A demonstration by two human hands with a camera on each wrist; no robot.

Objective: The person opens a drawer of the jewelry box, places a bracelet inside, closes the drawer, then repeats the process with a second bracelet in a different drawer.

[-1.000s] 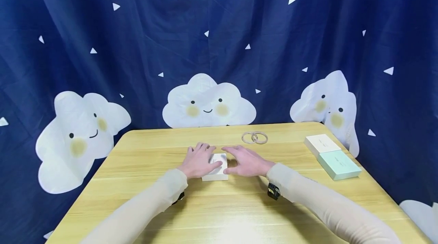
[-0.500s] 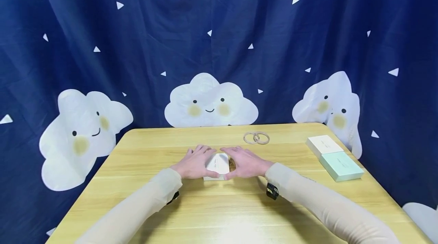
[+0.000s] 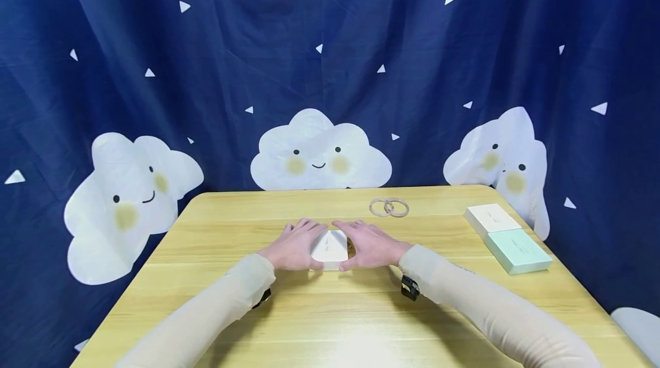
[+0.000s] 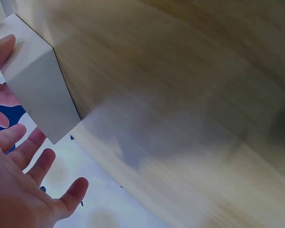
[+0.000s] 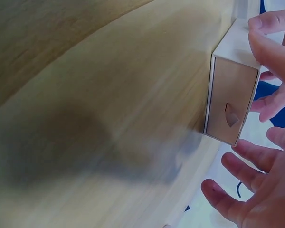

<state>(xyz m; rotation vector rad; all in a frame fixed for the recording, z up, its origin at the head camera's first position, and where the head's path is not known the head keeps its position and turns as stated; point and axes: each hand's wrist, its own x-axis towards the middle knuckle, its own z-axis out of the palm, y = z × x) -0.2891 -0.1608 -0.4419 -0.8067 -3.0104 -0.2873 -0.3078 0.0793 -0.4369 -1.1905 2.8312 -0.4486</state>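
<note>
A small white box [image 3: 330,247] with faint lettering on top sits on the table between my two hands. My left hand [image 3: 293,247] holds its left side, thumb at the near face and index finger at the far edge. On the opposite side my right hand [image 3: 373,246] holds it the same way. The left wrist view shows a plain white end of the box [image 4: 50,92]; the remaining fingers of the left hand [image 4: 23,185] are spread beside it. In the right wrist view, the box's brown end [image 5: 232,97] has a small notch, near the right hand [image 5: 266,185].
Two overlapping pale rings [image 3: 389,207] lie towards the table's back edge. At the right, a white box [image 3: 492,219] and a mint-green box [image 3: 518,250] lie end to end. A dark blue curtain [image 3: 330,81] with cloud faces hangs behind the wooden table [image 3: 330,310].
My left thumb has moved from the box's top down to its near face. The right hand has stayed about the same, and the whole view has shifted slightly.
</note>
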